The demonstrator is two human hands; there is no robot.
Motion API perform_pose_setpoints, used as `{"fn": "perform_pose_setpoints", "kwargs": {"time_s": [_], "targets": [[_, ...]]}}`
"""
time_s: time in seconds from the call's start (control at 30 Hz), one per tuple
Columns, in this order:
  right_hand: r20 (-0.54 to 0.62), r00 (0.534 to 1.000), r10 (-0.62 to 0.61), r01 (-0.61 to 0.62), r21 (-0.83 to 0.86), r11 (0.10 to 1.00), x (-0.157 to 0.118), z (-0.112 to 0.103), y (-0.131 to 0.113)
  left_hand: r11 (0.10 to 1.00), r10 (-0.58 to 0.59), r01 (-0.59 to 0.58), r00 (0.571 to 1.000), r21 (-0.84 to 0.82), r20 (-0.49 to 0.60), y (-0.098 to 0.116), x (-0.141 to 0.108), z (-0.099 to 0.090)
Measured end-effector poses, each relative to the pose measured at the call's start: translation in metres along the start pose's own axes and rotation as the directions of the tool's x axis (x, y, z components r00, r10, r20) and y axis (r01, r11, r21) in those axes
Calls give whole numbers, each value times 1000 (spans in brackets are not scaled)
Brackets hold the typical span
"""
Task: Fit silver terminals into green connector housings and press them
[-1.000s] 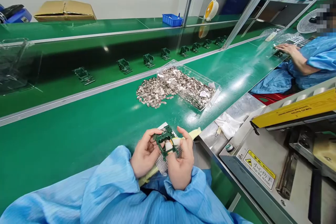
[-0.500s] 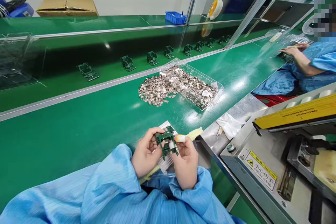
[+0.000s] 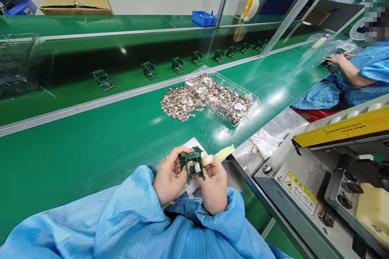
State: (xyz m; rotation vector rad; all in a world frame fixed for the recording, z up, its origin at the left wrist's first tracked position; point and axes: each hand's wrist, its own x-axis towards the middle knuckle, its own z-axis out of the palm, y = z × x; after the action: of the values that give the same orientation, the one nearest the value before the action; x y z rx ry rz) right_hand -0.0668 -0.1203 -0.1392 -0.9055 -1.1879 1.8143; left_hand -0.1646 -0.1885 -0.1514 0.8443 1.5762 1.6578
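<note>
Between my two hands, close to my body, I hold a dark green plastic frame (image 3: 192, 156) with an open middle. My left hand (image 3: 170, 178) grips its left side, with fingers and thumb closed on it. On the other side my right hand (image 3: 214, 184) pinches the frame; white covers wrap its thumb and index fingertip. Whether a small part sits between those fingertips cannot be made out. Under the hands lies a whitish gridded sheet (image 3: 192, 188). Farther forward, small metal pieces (image 3: 178, 103) form a loose heap beside a clear plastic tray (image 3: 253, 107) filled with more of them.
Several similar green frames (image 3: 150, 70) line the belt behind the metal rail. To my right stands a machine with a yellow bar (image 3: 343, 129) and a warning label. A white cloth (image 3: 266, 143) lies on its metal ledge. A co-worker's hands (image 3: 337, 58) are at far right.
The view has shifted slightly. Both hands keep hold of the green frame, with the right fingers moved a little. At right, the machine's lower metal block and cream-coloured piece have shifted.
</note>
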Motion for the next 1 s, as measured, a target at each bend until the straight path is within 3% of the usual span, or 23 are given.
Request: {"fn": "perform_pose_setpoints", "kwargs": {"time_s": [0.23,0.43,0.53,0.6,0.67,0.77,0.87,1.0], "targets": [[-2,999,34,-34,39,999,-6,-6,2,1000,12,-12,1000,24,28,2,-3,3],[-34,999,-9,10,49,999,-14,-19,3,999,14,-17,998,47,68,5,-12,14],[-49,997,-65,66,34,997,-18,-40,7,1000,-13,10,987,18,158,8,-9,19],[-151,980,-128,132,21,991,-21,-60,16,999,-18,24,984,-32,180,10,-1,21],[-247,958,-147,144,-28,989,-23,-79,27,996,2,9,991,-88,130,10,13,21],[-170,984,-51,25,-152,988,-24,-96,44,994,39,-34,998,-103,46,6,38,24],[-56,998,6,-19,-235,972,-19,-91,52,995,67,-62,996,-82,60,-2,55,30],[-93,994,-51,27,-245,969,-5,-74,55,994,79,-71,992,-80,96,-10,58,37]]}}
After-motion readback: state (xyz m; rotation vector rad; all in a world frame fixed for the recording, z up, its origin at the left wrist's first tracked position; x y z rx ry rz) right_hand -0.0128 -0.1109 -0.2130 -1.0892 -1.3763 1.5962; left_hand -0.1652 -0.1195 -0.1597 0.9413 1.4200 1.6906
